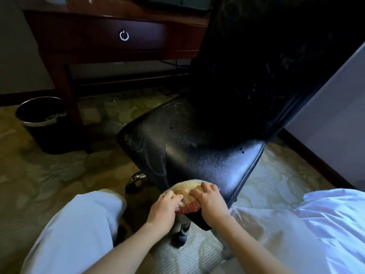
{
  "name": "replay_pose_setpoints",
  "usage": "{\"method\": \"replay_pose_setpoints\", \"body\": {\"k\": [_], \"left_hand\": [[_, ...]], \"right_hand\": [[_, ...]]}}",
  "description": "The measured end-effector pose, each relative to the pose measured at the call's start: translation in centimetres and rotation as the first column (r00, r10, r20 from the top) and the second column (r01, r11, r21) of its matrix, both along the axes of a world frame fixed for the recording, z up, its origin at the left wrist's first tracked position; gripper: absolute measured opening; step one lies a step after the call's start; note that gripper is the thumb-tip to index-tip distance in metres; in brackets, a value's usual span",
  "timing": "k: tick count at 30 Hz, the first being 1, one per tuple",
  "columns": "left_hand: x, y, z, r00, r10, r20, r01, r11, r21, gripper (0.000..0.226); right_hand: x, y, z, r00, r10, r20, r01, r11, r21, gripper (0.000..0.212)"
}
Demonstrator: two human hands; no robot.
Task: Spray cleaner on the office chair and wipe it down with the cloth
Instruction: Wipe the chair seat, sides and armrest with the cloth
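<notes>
We list: dim room; patterned green carpet (59,171); dark wooden desk (65,62) far left, ring-pull drawer (94,34); black wastebin (42,123) beside its leg; pale wall (335,115) right.

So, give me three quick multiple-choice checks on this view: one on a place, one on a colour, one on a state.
1. Where is the cloth?
A. Draped over the backrest
B. At the front edge of the seat
C. Flat on the carpet

2. What colour is the office chair upholstery?
A. Black
B. Brown
C. White

3. What are the left hand and right hand doing?
A. Both hang free
B. One holds a spray bottle
C. Both grip the cloth

Answers:
1. B, the cloth bunches over the seat's near rim.
2. A, the seat and back are shiny black, with pale speckles on the seat.
3. C, the fingers of both hands curl onto the cloth, and no bottle is in view.
</notes>
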State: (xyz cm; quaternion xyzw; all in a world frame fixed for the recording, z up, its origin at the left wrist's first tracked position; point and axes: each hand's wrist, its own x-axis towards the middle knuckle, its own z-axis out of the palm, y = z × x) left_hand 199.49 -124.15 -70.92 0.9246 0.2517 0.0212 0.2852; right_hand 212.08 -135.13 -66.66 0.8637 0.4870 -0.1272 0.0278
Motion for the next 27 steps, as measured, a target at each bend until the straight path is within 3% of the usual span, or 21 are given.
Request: {"method": "replay_pose_setpoints", "body": {"k": [3,7,10,14,18,27], "left_hand": [[-1.3,-0.9,-0.5,1.0,-0.018,-0.004,0.018,0.999,-0.036,0.047],[-2.4,-1.5,-0.1,0.971,-0.172,-0.163,0.179,0.983,0.029,0.021],[-3.1,0.1,0.6,0.967,-0.208,-0.151,0.22,0.973,0.07,0.039],[-2.9,5.4,2.6,0.973,-0.224,0.053,0.206,0.95,0.233,0.052],[-1.7,11.3,4.0,0.985,-0.117,0.13,0.069,0.944,0.323,0.05],[1.0,27.3,3.9,0.932,0.187,0.311,-0.3,0.879,0.37,0.06]], "right_hand": [[-1.7,-0.6,0.3,0.997,0.042,0.061,-0.034,0.992,-0.123,0.059],[-3.8,-1.6,0.4,0.991,0.086,0.1,-0.06,0.97,-0.235,0.048],[-3.8,-1.8,0.5,0.998,0.031,0.046,-0.024,0.99,-0.138,0.051],[-2.2,0.8,1.5,0.998,0.057,0.013,-0.058,0.994,0.091,0.043],[-0.2,7.7,3.8,0.992,0.111,0.067,-0.123,0.969,0.214,0.04],[4.2,26.7,4.9,0.934,0.25,0.257,-0.318,0.908,0.272,0.052]]}}
